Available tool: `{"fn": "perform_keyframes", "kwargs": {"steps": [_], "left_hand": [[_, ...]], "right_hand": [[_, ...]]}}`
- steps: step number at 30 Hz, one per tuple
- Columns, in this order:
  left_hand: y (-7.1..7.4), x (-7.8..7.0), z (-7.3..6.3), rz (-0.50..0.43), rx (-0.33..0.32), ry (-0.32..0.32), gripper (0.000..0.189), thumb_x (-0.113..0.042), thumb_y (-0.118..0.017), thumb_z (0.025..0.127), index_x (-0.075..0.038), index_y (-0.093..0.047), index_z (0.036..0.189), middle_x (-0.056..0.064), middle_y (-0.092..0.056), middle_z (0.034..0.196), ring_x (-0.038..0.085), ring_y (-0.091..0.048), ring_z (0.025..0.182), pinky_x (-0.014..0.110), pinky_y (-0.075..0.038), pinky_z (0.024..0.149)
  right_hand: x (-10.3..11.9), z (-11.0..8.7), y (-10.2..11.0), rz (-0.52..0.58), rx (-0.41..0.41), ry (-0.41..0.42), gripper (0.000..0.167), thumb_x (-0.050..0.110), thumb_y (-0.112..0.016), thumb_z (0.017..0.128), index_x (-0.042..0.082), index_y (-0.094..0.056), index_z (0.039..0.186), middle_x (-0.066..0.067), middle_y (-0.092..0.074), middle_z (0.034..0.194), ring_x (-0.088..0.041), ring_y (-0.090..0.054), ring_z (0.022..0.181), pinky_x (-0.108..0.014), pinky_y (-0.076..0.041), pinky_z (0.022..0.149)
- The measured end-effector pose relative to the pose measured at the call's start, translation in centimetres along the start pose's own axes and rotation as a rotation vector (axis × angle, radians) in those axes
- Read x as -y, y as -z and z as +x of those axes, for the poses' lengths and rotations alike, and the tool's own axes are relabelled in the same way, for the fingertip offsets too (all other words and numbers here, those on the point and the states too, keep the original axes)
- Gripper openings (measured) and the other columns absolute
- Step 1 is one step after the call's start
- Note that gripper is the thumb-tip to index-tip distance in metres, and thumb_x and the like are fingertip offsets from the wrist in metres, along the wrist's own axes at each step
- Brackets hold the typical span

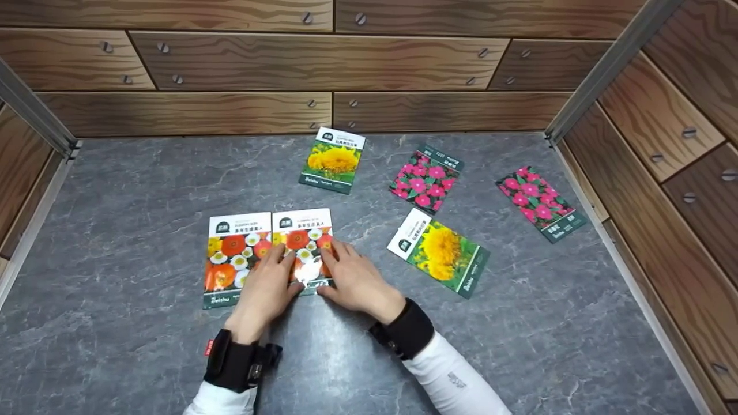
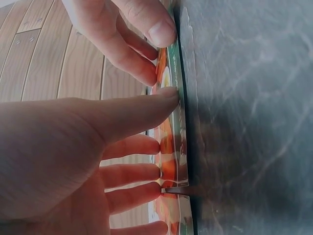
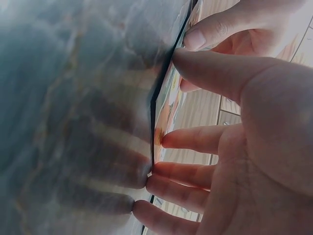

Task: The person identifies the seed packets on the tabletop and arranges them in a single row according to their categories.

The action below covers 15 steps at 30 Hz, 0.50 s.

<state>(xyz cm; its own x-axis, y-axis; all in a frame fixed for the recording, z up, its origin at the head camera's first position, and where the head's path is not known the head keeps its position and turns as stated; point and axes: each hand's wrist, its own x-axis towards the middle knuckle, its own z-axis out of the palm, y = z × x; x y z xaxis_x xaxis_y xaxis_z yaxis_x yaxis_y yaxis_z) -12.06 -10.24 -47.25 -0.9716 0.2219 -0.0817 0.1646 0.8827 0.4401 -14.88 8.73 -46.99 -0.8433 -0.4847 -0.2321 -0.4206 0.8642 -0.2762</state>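
Two flower seed packets with orange and white blooms lie side by side: a left packet [image 1: 228,259] and a right packet [image 1: 307,248]. My left hand [image 1: 264,294] rests across the line where they meet, its fingers spread over both and its thumb at the right packet's lower edge. At that packet's right side my right hand [image 1: 358,282] touches it, thumb near the bottom corner. From the left wrist view, the fingertips of the left hand [image 2: 73,147] press on the packets. Extended fingers of the right hand [image 3: 264,132] touch the packet and tabletop in the right wrist view.
Two yellow-flower packets lie at the back [image 1: 332,160] and right of the hands [image 1: 439,252]. Two pink-flower packets sit at the back right [image 1: 426,178] and far right [image 1: 541,203]. Wood-patterned walls [image 1: 323,63] bound the grey marbled tabletop [image 1: 127,190].
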Motion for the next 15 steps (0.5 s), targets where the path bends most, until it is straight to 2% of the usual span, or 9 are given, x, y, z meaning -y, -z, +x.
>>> {"fn": "perform_keyframes", "kwargs": {"steps": [7,15], "left_hand": [[0.0,-0.3,0.1,-0.069,-0.013,0.023,0.057,-0.019,-0.071,0.101,0.003,-0.053,0.151,0.028,-0.038,0.166,0.047,-0.039,0.155,0.06,-0.042,0.123],[-0.2,-0.5,0.9,-0.121,-0.106,0.03,0.058,-0.023,-0.071,0.101,0.0,-0.053,0.152,0.026,-0.043,0.165,0.046,-0.048,0.148,0.059,-0.047,0.119]], "right_hand": [[-0.3,-0.3,0.4,0.027,-0.03,0.007,0.076,0.045,-0.066,0.103,0.009,-0.038,0.163,-0.021,-0.036,0.169,-0.037,-0.039,0.156,-0.058,-0.046,0.121],[-2.3,-1.4,1.1,0.085,-0.066,-0.019,0.07,0.039,-0.065,0.104,0.005,-0.041,0.16,-0.023,-0.037,0.169,-0.044,-0.039,0.156,-0.061,-0.039,0.126]]}}
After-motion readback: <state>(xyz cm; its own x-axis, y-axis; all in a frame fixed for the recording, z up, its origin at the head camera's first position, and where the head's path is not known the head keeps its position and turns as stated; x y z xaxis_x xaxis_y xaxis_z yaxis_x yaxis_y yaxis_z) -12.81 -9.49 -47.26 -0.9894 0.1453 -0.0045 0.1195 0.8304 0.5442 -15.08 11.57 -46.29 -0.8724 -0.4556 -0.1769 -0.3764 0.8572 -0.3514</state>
